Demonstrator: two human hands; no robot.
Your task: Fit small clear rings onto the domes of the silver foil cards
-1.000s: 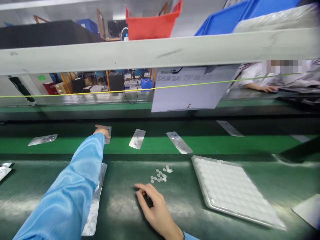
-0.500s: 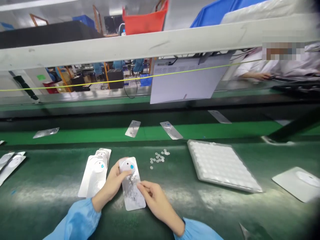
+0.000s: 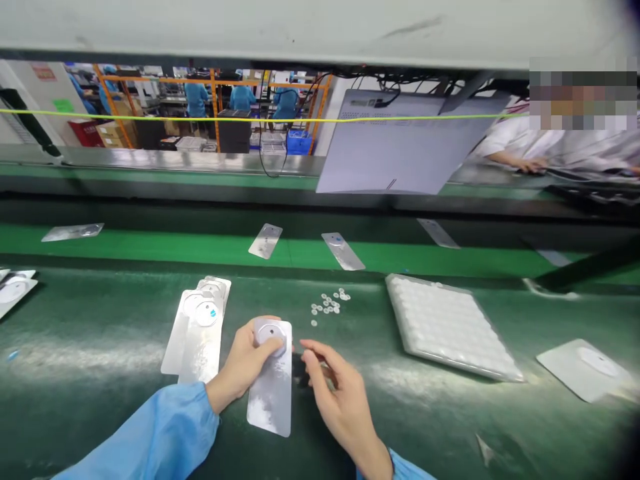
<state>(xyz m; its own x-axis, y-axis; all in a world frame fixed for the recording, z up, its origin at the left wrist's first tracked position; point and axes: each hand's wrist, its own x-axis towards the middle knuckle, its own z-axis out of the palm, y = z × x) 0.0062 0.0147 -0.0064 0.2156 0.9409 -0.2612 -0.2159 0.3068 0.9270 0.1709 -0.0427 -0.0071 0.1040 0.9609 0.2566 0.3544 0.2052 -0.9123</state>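
Observation:
My left hand [image 3: 250,360] grips a flat silvery card [image 3: 273,393] with rounded corners. Its thumb lies over the round white disc at the card's top, where a small dark hole shows. Just right of the card is my right hand [image 3: 340,393], thumb and forefinger tips close together and the other fingers curled. A dark patch [image 3: 300,370] sits between the fingers and the card edge; what it is I cannot make out. Left of my hands lies an overlapping stack of similar cards [image 3: 200,340], the top one bearing a blue mark on its disc.
Small clear discs [image 3: 327,305] lie scattered beyond my hands. A wrapped tray of white round pieces [image 3: 455,327] is at right, with a pale card [image 3: 583,367] farther right. Several cards lie on the green strip [image 3: 295,250] ahead. A person in white [image 3: 525,147] sits across.
My right hand has moved right, off the card's edge. The blue dot on the held card no longer shows. The view has tilted down.

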